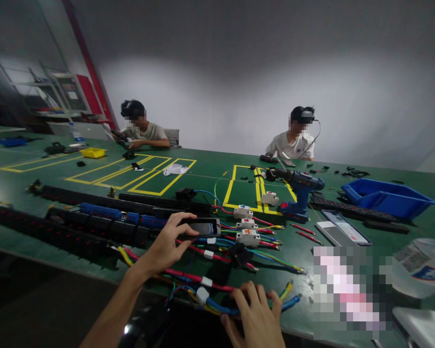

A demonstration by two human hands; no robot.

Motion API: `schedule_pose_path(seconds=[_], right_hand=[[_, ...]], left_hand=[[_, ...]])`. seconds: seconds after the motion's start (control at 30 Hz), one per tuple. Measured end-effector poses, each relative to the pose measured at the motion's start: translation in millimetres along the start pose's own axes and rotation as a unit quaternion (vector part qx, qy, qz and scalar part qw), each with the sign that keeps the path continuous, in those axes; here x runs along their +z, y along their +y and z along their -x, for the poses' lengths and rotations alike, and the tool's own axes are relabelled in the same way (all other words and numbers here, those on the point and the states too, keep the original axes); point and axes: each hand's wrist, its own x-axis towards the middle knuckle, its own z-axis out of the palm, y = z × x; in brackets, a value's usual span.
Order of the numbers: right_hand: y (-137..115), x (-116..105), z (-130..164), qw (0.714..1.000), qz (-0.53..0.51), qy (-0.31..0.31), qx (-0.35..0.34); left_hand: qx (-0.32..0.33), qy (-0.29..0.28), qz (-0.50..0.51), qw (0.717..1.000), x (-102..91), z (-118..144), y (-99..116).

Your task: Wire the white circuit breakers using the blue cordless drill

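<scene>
Gripping a phone (203,226) by its near end, the left hand (168,244) had thumb and fingers closed round the dark case. The phone was slim and black, its screen faintly lit and facing up, held level just above the bench (94,251) near the middle of the front edge. Under it ran a bundle of wires (217,270), red, blue, yellow and green, banded with white tags and ending in coloured lugs.

The right hand (255,314) lay on the wires at the bench's near edge, fingers spread and curled lightly over a blue lead, pressing rather than clasping it.

Just beyond the phone stood three small white breakers (247,224) in a row, wired to the bundle. To the left lay long black strips (58,232) in rows, some with blue blocks on them. A blue drill (299,191) stood right of the breakers, and a blue tray (384,197) sat further right, well apart. A white card (342,232) lay between drill and tray, nearer the front.

The bench was green, marked with yellow tape (159,181) in rectangles. At its far side two people sat well apart, one at the left (143,133) and one at the right (293,142), each bent over small parts. Behind them rose a plain pale wall (239,72); shelving (54,92) and a red post stood at the far left.
</scene>
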Motion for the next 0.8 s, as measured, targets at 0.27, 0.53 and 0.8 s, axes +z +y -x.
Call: schedule_pose_path(seconds=[0.27, 0.53, 0.8], right_hand=[[3.8, -2.3, -3.5, 1.0, -0.008, 0.008, -0.004], [5.3, -0.7, -14.2, 1.0, -0.016, 0.003, 0.009], [12.8, 4.6, -5.2, 0.999, 0.019, 0.007, -0.026]], left_hand=[[-0.005, 0.035, -0.035, 0.999, 18.0, -12.2, -29.9], [-0.034, -0.013, -0.136, 0.99, 24.9, -13.6, -44.8], [-0.007, -0.016, -0.123, 0.992, 6.9, 5.2, -41.9]])
